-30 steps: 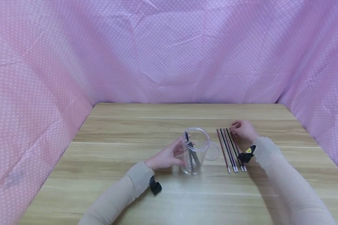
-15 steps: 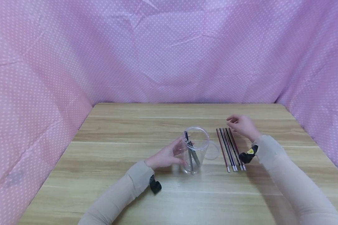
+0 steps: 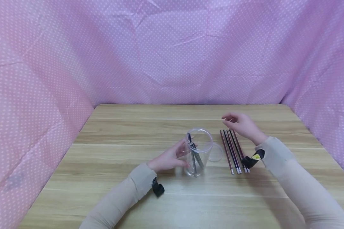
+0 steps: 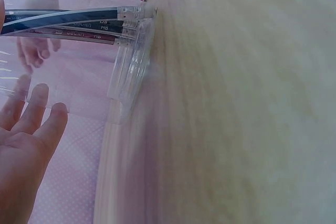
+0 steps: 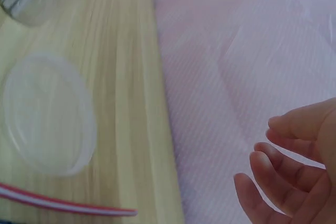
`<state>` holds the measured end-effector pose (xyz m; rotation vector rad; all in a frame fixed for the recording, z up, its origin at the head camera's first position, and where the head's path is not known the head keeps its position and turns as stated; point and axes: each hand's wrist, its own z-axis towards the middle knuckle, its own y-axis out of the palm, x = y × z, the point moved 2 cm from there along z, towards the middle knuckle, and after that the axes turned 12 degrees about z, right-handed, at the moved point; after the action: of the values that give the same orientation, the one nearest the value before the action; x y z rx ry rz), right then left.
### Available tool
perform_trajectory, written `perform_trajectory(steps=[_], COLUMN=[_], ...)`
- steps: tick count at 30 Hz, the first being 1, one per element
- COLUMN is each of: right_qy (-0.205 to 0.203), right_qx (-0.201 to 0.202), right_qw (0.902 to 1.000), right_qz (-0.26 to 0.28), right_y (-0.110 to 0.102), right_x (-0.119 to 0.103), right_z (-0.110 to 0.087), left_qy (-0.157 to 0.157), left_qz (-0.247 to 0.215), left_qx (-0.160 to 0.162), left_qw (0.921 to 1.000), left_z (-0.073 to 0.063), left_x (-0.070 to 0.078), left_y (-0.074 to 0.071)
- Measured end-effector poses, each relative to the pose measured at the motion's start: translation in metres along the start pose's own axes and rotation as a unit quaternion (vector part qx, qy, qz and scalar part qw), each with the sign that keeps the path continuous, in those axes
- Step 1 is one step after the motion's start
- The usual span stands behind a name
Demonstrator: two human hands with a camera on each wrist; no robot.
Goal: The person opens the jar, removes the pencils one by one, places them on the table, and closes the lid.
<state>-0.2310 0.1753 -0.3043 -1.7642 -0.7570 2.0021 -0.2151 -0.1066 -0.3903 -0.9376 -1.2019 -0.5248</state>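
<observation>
My left hand holds a clear plastic jar from its left side, thumb in front and fingers behind. The jar stands upright, its top uncovered. Several pencils lean inside it, eraser ends down in the left wrist view. To the right, several dark and red pencils lie side by side on the table, eraser ends toward me. Above their far ends hovers my right hand, its fingers loosely bent and holding nothing; the right wrist view shows nothing between thumb and fingers.
A clear round lid lies flat on the wooden table, between the jar and the row of pencils. Pink dotted cloth hangs behind the table and along both sides.
My right hand has lifted off the far end of the rightmost pencil and moved left and away from me, over the row. The left hand and the jar have stayed put.
</observation>
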Motion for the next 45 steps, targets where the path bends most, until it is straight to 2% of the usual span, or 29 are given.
perform_trajectory(steps=[6,13,18,24,32,39,45], right_qy=[-0.023,-0.045,-0.08,-0.119,-0.208,-0.297,-0.326], right_qx=[-0.017,-0.02,-0.017,-0.034,-0.051,-0.056,-0.073], right_qw=[0.9996,0.9987,0.9966,0.9922,0.9763,0.952,0.9391], right_qz=[0.003,-0.01,-0.005,-0.01,-0.031,-0.046,-0.083], right_y=[0.003,0.0,-0.005,-0.005,0.003,0.016,0.027], right_x=[-0.019,-0.042,-0.06,-0.075,-0.092,-0.101,-0.105], right_z=[-0.005,-0.011,-0.014,-0.017,-0.026,-0.034,-0.044], left_qy=[0.0,0.019,0.019,0.01,-0.001,0.008,0.008], left_qz=[0.005,0.007,0.007,0.01,0.023,0.018,0.018], left_qx=[-0.001,-0.003,-0.002,0.001,0.002,0.001,0.002], left_qw=[1.0,0.9998,0.9998,0.9999,0.9997,0.9998,0.9998], left_z=[0.0,0.001,0.001,0.0,-0.001,0.0,-0.001], left_x=[-0.001,0.0,0.001,0.002,0.001,0.001,0.003], left_y=[0.0,0.001,0.001,0.0,0.0,0.001,0.001])
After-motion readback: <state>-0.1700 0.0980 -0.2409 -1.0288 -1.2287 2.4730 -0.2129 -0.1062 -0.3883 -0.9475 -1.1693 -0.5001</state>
